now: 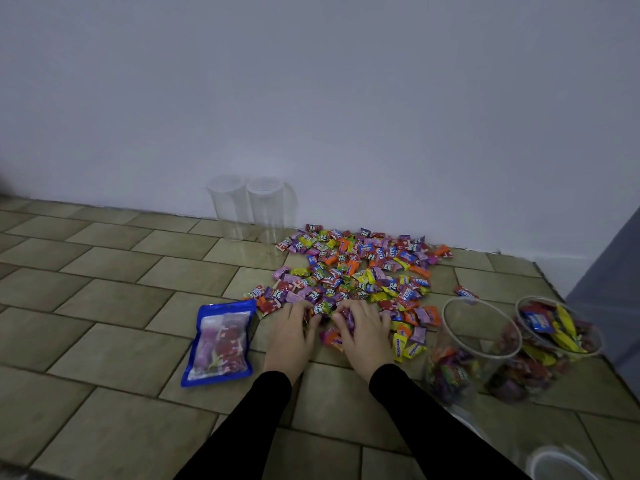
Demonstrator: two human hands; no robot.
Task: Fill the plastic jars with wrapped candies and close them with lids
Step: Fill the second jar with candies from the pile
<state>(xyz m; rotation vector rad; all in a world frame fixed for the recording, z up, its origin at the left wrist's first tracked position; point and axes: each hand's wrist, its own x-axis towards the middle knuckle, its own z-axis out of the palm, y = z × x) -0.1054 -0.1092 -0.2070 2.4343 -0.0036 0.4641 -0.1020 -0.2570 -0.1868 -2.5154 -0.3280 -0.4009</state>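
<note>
1. A big pile of candies [360, 268] in bright wrappers lies on the tile floor [114, 282], close to the white wall [311, 98].
2. The left hand [289, 332] is on the near edge of the pile. Its fingers curl down into the candies and seem to grab some.
3. The right hand [363, 336] is just beside it, also on the near edge. Its fingers curl over some candies too.
4. Both arms wear black sleeves [415, 420].
5. Two empty jars [251, 207] stand side by side against the wall, left of the far end of the pile. They look upright with lids on top.
6. An open jar [467, 351] stands to the right of the hands. It has candies in the bottom part.
7. A fuller jar [547, 348] stands just beside that one, farther right. It has no lid, and candies reach near its top.
8. A blue bag [220, 342] lies flat on the floor to the left of the left hand. Pink and red sweets show through its clear front.
9. A round white lid [557, 464] shows at the bottom right corner. It is blurry.
</note>
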